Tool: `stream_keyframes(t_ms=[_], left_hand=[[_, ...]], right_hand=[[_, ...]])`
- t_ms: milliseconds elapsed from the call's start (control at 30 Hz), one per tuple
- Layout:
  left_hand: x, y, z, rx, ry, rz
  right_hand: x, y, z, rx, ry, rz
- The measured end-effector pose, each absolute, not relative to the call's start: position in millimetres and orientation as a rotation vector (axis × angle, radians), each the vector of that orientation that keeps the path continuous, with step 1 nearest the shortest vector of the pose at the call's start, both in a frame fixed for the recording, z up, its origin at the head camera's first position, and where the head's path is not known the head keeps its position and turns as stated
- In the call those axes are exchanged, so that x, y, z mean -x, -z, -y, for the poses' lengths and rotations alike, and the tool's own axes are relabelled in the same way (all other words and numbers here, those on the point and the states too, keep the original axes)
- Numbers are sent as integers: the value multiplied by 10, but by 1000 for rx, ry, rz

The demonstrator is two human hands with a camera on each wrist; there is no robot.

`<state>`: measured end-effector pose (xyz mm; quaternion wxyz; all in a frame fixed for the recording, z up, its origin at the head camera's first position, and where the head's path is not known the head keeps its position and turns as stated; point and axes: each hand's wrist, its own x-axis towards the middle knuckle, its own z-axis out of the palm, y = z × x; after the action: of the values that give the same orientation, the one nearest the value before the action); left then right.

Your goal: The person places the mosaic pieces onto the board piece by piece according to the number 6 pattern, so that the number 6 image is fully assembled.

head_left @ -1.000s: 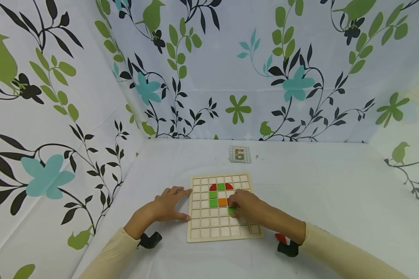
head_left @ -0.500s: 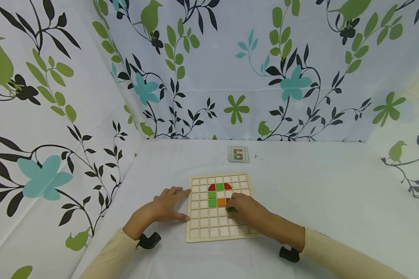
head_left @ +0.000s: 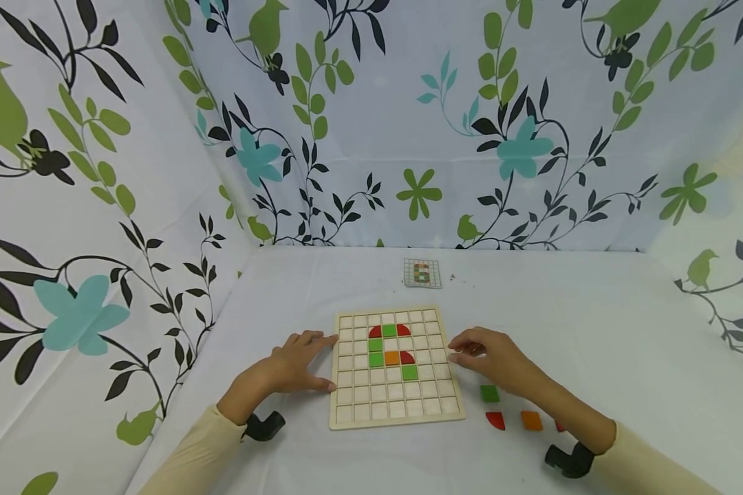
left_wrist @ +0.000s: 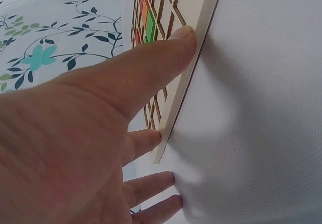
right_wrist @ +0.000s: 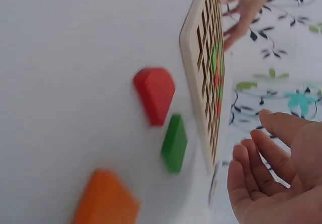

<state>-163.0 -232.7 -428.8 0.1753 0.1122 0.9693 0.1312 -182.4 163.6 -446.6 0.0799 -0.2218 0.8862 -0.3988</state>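
A wooden grid board (head_left: 362,395) lies flat on the white cloth, with several green, red and orange tiles set in its upper middle cells. The lowest one is a green square tile (head_left: 410,372), under a red quarter-round tile (head_left: 406,357). At the board's left edge rests my left hand (head_left: 296,364), its thumb and a fingertip touching the rim, as the left wrist view (left_wrist: 100,98) also has it. My right hand (head_left: 489,354) is just off the board's right edge, fingers loosely bent with nothing between them; the right wrist view shows them bare.
Loose on the cloth right of the board lie a green square tile (head_left: 490,393), a red quarter-round tile (head_left: 495,420) and an orange tile (head_left: 531,420); another red piece is partly hidden by the right wrist. A small gridded pattern card (head_left: 422,273) lies behind the board.
My right hand has let go of the lower green tile, now in its cell, and moved right off the board, uncovering the loose tiles. The left hand has stayed at the board's edge.
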Motion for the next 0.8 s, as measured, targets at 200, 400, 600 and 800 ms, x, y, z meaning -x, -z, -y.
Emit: stream_keyframes(t_ms=[200, 400, 600, 800], left_hand=[[1636, 4279, 2314, -315, -377, -2738], [1628, 4263, 2318, -312, -380, -2733], [1614, 4261, 2322, -306, -400, -2734], [1623, 4260, 2313, -302, -408, -2727]], right_hand=[[1796, 4507, -2033, 426, 1286, -2482], [1703, 4577, -2226, 340, 1301, -2368], [1668, 4691, -2295, 497, 1353, -2288], [1619, 4710, -2334, 665, 1229, -2414]])
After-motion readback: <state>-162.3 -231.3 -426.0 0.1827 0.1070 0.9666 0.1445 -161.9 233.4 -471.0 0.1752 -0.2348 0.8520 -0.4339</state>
